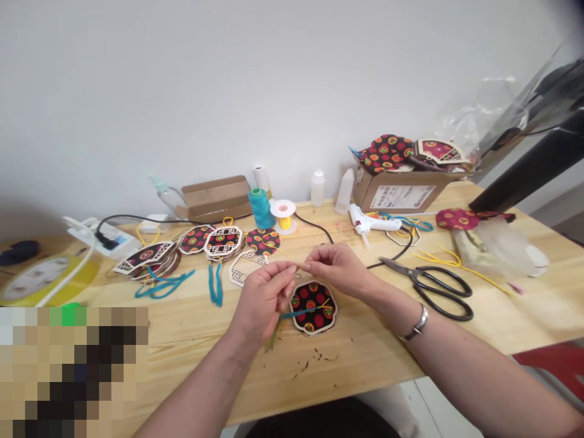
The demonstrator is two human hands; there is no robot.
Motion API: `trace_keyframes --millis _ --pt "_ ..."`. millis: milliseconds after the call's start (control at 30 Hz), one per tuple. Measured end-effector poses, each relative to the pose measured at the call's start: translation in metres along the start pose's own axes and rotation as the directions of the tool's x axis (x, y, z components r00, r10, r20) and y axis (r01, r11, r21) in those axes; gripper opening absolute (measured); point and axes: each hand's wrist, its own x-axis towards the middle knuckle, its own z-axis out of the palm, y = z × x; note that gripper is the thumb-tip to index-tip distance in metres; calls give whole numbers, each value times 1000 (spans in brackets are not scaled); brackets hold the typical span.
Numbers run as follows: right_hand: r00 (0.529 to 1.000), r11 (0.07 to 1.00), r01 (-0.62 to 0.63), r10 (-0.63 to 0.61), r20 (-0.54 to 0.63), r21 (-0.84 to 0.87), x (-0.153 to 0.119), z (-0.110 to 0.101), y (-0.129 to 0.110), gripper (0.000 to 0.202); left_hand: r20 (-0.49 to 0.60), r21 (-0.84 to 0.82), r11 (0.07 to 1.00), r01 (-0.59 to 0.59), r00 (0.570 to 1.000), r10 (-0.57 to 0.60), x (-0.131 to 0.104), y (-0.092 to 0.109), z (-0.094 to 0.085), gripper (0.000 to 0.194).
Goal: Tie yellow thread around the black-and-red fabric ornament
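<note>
My left hand (268, 298) and my right hand (340, 271) meet at the fingertips above the table. Both are closed in a pinch on a thin yellow cord (298, 275), which shows a small loop just below the fingers. Under them lies a scalloped ornament (312, 307) with a pale wooden rim and dark floral fabric. A blue cord (298, 313) and a bit of yellow thread cross its face. Olive-coloured strands (272, 339) trail below my left hand. Behind the hands stands a spool of yellow cord (285, 219).
To the right lie black-handled scissors (433, 286), a white glue gun (371, 220) and yellow cord pieces (449, 258). A cardboard box (395, 190) of fabric pieces stands behind. Stacked ornaments (223, 243), a teal thread cone (261, 210) and a power strip (103, 240) are at left.
</note>
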Motion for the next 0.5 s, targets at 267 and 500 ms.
trace_keyframes --millis 267,500 --pt "999 999 40 -40 -18 -12 -2 -2 -5 28 -34 -63 998 16 999 -18 0 1 1 25" --pt "984 997 31 -42 -173 -64 4 -5 2 27 18 -106 994 39 999 -38 -1 2 -3 30"
